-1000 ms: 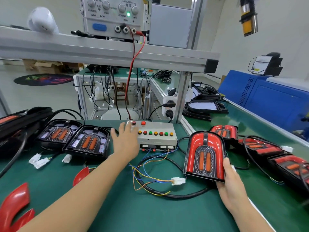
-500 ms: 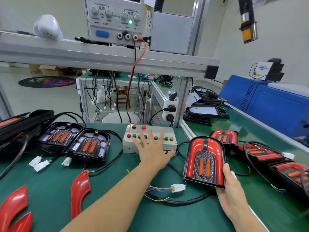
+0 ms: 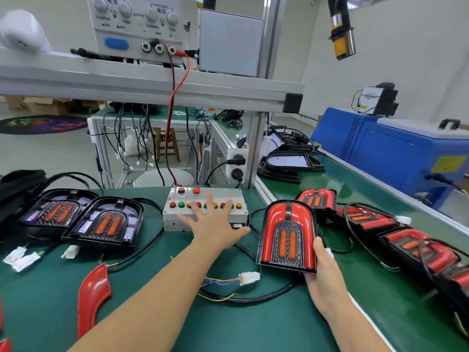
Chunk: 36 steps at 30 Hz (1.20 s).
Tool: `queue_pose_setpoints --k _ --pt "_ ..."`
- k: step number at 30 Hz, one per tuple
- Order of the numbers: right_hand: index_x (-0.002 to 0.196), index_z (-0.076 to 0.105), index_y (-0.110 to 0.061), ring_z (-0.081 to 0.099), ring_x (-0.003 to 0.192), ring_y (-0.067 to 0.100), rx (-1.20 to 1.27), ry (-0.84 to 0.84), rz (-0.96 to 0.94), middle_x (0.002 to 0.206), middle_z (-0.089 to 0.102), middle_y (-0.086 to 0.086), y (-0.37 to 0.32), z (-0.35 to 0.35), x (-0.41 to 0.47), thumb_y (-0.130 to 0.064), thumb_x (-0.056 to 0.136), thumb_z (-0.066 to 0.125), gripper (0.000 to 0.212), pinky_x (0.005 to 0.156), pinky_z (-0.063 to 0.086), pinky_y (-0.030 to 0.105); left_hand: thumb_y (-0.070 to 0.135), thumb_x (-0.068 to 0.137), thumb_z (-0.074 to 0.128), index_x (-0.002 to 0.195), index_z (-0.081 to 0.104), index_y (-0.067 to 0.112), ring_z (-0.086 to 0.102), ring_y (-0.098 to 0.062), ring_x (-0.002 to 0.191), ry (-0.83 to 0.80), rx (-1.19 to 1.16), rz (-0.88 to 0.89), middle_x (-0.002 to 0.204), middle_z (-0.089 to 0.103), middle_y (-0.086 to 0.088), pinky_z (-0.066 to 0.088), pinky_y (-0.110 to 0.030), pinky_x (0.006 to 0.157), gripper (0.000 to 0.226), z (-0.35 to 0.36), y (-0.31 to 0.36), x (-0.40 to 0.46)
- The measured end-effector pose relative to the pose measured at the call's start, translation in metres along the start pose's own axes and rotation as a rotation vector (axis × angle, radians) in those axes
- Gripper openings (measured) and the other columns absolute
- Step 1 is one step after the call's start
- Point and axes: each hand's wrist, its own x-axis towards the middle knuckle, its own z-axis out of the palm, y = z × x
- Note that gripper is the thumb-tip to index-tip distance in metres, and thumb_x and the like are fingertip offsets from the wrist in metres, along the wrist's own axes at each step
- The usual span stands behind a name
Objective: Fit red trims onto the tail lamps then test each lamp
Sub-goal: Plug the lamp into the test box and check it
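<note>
Since a second ago the left hand has slid right along the button box, from its left end to its middle; its fingers are now spread flat over the row of coloured buttons – a wide grip, holding nothing. The right hand has stayed put, its thumb and fingers clasped on the lower right corner of a lamp with its red trim already on, tilted up off the table just right of the box.

Two lamps with no trim lie side by side at the far left, their black housings open – amber strips and small boards show inside each. A loose trim lies on the table near the left forearm. A row of trimmed lamps runs away to the right. A white plug on coloured wires rests between the two arms, over a black cable. A red lead drops from the power supply on the shelf above to the back of the box.
</note>
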Motion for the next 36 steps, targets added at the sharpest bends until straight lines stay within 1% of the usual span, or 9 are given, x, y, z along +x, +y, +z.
queue_pose_setpoints --k 2,5,8,10,12,19,25,30,36 --pt "0.105 0.067 -0.025 0.071 0.093 0.01 0.0 0.001 0.002 0.103 0.075 -0.001 -0.0009 0.0016 -0.0005 -0.037 0.103 0.041 0.029 0.078 0.054 0.029 0.087 0.07 0.036 0.146 0.005 0.05 -0.013 -0.049 0.14 0.005 0.004 0.002 0.158 -0.02 -0.005 -0.002 -0.077 0.1 0.09 0.001 -0.0005 0.0006" --pt "0.103 0.068 -0.026 0.071 0.092 0.01 -0.004 0.014 0.01 0.102 0.075 -0.002 -0.0011 0.002 -0.0012 -0.037 0.103 0.041 0.029 0.077 0.051 0.028 0.087 0.071 0.037 0.146 0.007 0.05 -0.012 -0.049 0.14 0.021 0.011 0.007 0.158 -0.019 -0.005 0.0 -0.076 0.1 0.088 0.0021 0.0002 0.0013" --pt "0.1 0.07 -0.025 0.072 0.089 0.009 0.034 0.033 0.013 0.101 0.076 -0.003 -0.0009 0.0023 -0.0006 -0.036 0.103 0.041 0.031 0.073 0.055 0.025 0.085 0.071 0.04 0.145 0.012 0.05 -0.009 -0.049 0.141 0.034 0.006 0.015 0.158 -0.018 -0.005 0.003 -0.076 0.101 0.087 0.0029 0.0006 0.0005" --pt "0.1 0.07 -0.025 0.072 0.086 0.007 0.057 0.044 0.015 0.099 0.076 -0.003 -0.0008 0.0023 -0.0001 -0.035 0.103 0.041 0.03 0.077 0.051 0.029 0.083 0.071 0.045 0.145 0.014 0.05 -0.009 -0.049 0.141 0.035 -0.01 0.016 0.158 -0.018 -0.006 0.006 -0.076 0.101 0.086 0.0031 0.0014 -0.0001" --pt "0.102 0.067 -0.026 0.072 0.084 0.006 0.06 0.045 0.018 0.097 0.076 -0.004 -0.0008 0.0019 -0.0001 -0.035 0.103 0.04 0.029 0.077 0.05 0.028 0.081 0.072 0.048 0.145 0.016 0.049 -0.009 -0.049 0.14 0.027 -0.03 0.004 0.158 -0.018 -0.006 0.009 -0.076 0.1 0.086 0.0021 0.0032 -0.0001" --pt "0.103 0.067 -0.026 0.072 0.085 0.007 0.063 0.041 0.023 0.097 0.076 -0.002 -0.0011 0.0013 -0.0018 -0.035 0.103 0.04 0.029 0.081 0.048 0.03 0.077 0.074 0.053 0.144 0.019 0.048 -0.009 -0.05 0.14 0.01 -0.059 0.002 0.157 -0.016 -0.007 0.013 -0.077 0.1 0.084 -0.0016 0.0059 0.0004" --pt "0.103 0.067 -0.026 0.072 0.085 0.007 0.062 0.048 0.031 0.097 0.076 -0.002 -0.0018 0.0022 -0.003 -0.036 0.103 0.041 0.028 0.084 0.047 0.032 0.075 0.076 0.052 0.145 0.018 0.047 -0.008 -0.05 0.14 -0.003 -0.059 -0.002 0.157 -0.015 -0.009 0.013 -0.076 0.1 0.082 -0.0041 0.0064 -0.0002" --pt "0.105 0.067 -0.026 0.071 0.087 0.007 0.063 0.051 0.04 0.099 0.076 -0.002 -0.0036 0.0038 -0.0043 -0.037 0.103 0.041 0.028 0.094 0.048 0.034 0.075 0.078 0.049 0.145 0.018 0.047 -0.007 -0.05 0.14 0.005 -0.041 -0.001 0.157 -0.013 -0.009 0.015 -0.076 0.1 0.079 -0.0037 0.0054 -0.0006" --pt "0.103 0.066 -0.026 0.072 0.082 0.007 0.065 0.075 0.05 0.094 0.076 -0.002 -0.0054 0.006 -0.0064 -0.036 0.103 0.041 0.027 0.096 0.048 0.035 0.074 0.079 0.048 0.144 0.018 0.048 -0.008 -0.049 0.14 0.007 -0.034 -0.002 0.158 -0.013 -0.006 0.012 -0.076 0.1 0.076 -0.0028 0.0051 0.0007"
